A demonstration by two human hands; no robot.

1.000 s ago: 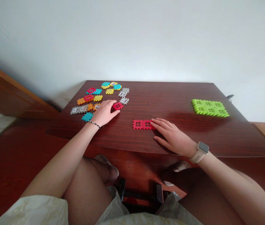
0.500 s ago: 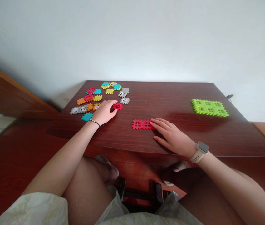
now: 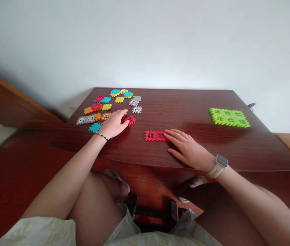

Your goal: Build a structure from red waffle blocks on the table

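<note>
Nearby, behind the loose red tile (image 3: 131,120), lies a grey tile (image 3: 137,109). The left hand (image 3: 112,123), thumb and fingers apart, touches this red one and partly hides an orange tile (image 3: 106,116). The right hand (image 3: 191,149), likewise spread, covers one end of joined red tiles (image 3: 155,136); a green panel (image 3: 229,117) lies well apart.

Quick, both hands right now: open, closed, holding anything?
Left hand: open, thumb at the loose red piece; firm contact can't be told.
Right hand: open, laid over the right end of the red two-window strip.
</note>
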